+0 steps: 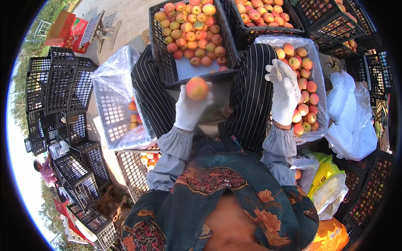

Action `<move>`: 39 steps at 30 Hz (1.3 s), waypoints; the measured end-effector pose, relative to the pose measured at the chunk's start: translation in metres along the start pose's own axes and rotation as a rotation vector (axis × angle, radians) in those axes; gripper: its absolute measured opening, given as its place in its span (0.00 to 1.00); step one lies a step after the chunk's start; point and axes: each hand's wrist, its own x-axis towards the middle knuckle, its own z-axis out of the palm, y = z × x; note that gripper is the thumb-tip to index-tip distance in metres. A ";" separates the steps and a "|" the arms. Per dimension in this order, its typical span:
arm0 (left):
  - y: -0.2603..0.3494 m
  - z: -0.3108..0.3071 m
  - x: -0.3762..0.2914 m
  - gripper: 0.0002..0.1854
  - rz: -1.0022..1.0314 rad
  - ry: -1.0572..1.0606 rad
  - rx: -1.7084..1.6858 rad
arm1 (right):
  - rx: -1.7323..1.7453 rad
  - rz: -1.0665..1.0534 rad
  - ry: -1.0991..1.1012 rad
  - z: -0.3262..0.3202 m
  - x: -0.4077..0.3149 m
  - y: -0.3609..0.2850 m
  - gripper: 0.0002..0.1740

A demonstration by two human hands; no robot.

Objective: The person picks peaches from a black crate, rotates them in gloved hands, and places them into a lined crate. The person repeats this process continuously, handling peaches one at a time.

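A red-and-yellow apple rests in my white-gloved left hand, between my knees. My right hand, gloved too, hangs over the inner side of a crate lined with clear plastic; its fingers are apart and nothing is in them. Apples fill much of that crate. Straight ahead, a black plastic crate full of apples tilts towards me, with a bare patch of pale liner at its near end. Left of my leg, another plastic-lined crate holds a few apples.
Stacked black crates stand at the left, beyond them a person in a pink top. A red carton is near a wooden stool. Crates of apples and clear plastic bags crowd the right, with a yellow bag below.
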 end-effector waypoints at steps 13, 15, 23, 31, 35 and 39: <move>0.002 0.037 -0.030 0.40 0.524 -0.002 0.757 | -0.534 0.072 -0.471 0.098 -0.054 0.058 0.41; 0.003 0.035 -0.030 0.37 0.519 -0.020 0.737 | -0.599 0.029 -0.438 0.101 -0.054 0.057 0.42; -0.006 0.034 -0.035 0.27 0.230 -0.056 0.209 | -0.888 -0.152 -0.351 0.113 -0.052 0.045 0.43; -0.020 0.019 -0.033 0.27 0.366 -0.025 0.091 | -0.812 -0.200 -0.429 0.118 -0.059 0.056 0.44; -0.013 0.012 -0.031 0.22 0.247 -0.008 0.150 | -0.794 -0.199 -0.421 0.115 -0.058 0.064 0.43; -0.014 0.011 -0.027 0.24 0.206 0.056 0.235 | -0.843 -0.151 -0.431 0.109 -0.055 0.065 0.47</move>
